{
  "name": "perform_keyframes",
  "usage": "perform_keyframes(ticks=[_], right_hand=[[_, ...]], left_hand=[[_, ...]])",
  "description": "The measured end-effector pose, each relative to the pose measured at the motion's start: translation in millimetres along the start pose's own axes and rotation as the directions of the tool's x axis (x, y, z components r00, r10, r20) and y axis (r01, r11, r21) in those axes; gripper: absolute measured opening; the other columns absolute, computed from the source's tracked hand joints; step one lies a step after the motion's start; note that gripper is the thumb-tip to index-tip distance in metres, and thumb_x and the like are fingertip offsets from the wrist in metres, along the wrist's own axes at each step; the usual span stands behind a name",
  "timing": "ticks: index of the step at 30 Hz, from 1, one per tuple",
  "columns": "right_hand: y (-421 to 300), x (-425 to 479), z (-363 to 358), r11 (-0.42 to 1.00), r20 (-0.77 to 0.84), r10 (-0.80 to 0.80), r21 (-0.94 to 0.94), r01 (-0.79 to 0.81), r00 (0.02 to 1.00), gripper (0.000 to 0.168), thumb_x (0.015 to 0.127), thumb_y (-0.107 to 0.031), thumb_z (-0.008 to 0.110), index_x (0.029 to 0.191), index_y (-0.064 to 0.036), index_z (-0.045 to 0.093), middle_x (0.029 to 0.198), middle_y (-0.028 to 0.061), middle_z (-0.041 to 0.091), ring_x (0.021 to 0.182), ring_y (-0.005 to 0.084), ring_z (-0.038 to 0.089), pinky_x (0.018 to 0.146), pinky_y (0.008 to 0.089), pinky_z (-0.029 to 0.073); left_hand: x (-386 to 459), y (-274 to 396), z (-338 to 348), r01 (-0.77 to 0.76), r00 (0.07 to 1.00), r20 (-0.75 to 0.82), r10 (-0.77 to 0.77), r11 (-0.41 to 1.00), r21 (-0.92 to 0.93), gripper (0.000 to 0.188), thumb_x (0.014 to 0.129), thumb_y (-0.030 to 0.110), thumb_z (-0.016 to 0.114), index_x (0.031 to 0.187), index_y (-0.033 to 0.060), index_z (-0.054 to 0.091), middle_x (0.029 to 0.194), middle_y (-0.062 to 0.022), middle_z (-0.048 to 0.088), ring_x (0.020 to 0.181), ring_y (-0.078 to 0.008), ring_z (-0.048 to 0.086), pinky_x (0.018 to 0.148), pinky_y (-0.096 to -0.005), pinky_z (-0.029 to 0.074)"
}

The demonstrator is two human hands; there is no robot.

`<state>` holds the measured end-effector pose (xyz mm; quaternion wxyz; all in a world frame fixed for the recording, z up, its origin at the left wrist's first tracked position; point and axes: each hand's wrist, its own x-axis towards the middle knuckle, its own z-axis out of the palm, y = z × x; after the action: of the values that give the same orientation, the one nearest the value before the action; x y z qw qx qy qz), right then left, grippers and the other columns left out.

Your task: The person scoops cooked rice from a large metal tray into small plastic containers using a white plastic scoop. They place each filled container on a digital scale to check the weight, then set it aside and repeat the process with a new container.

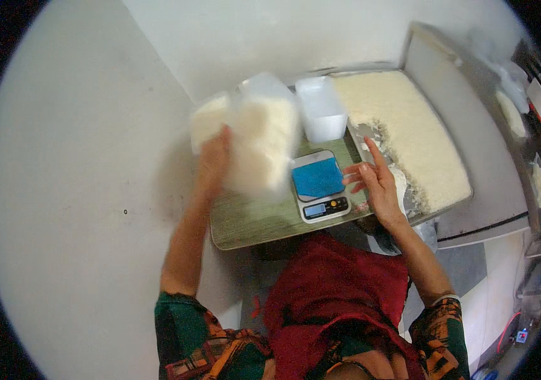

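Observation:
My left hand [215,154], blurred by motion, grips a translucent plastic tub [209,116] of pale, grainy food at the table's left. Right beside it are more filled tubs [272,137], too blurred to tell apart. My right hand [379,190] is held with its fingers spread and nothing in it, over the table's right side. Just left of those fingers sits a digital kitchen scale [319,183] with a blue top and a lit display. Behind the scale stands a stack of translucent tubs [322,111].
A large metal tray [470,192] of pale, grainy food [408,128] lies at the right, its near left part scraped bare. White scoop-like object [399,183] rests in it, partly behind my right hand. The green table [251,225] has a wall [85,190] to its left.

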<state>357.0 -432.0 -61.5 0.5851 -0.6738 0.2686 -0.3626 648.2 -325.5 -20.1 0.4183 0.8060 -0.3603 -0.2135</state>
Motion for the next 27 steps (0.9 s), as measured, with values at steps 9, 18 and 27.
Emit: perform_keyframes(ticks=[9,18,27], right_hand=[[22,-14,-1,0.955,0.062,0.265,0.121,-0.27,0.962,0.051,0.091,-0.016,0.042,0.136,-0.005,0.02,0.081,0.0107,0.06,0.064,0.0145,0.06,0.051,0.024,0.048],[27,-17,-15,0.939,0.065,0.324,0.098,-0.33,0.944,0.047,0.091,-0.015,0.042,0.134,-0.005,0.027,0.079,0.0088,0.06,0.063,0.0131,0.058,0.052,0.0238,0.048],[31,-16,-3,0.929,0.144,0.347,0.081,-0.361,0.927,0.044,0.091,-0.014,0.04,0.132,0.0,0.029,0.079,0.0106,0.06,0.063,0.0136,0.059,0.053,0.0247,0.049]], left_hand=[[75,-10,-69,-0.024,0.906,-0.406,-0.12,0.943,-0.332,0.041,0.089,0.027,0.045,0.085,-0.0125,0.054,0.082,-0.0141,0.056,0.072,-0.0187,0.053,0.06,-0.0338,0.043],[124,-72,-68,0.033,0.927,-0.357,-0.112,0.975,-0.22,0.033,0.082,0.021,0.046,0.083,-0.0107,0.052,0.078,-0.0161,0.055,0.066,-0.0239,0.053,0.059,-0.038,0.042],[156,-132,-88,0.007,0.893,-0.35,0.283,0.769,0.639,0.039,0.083,0.032,0.046,0.103,-0.0027,0.05,0.095,-0.0213,0.055,0.086,-0.0343,0.054,0.073,-0.0408,0.045]])
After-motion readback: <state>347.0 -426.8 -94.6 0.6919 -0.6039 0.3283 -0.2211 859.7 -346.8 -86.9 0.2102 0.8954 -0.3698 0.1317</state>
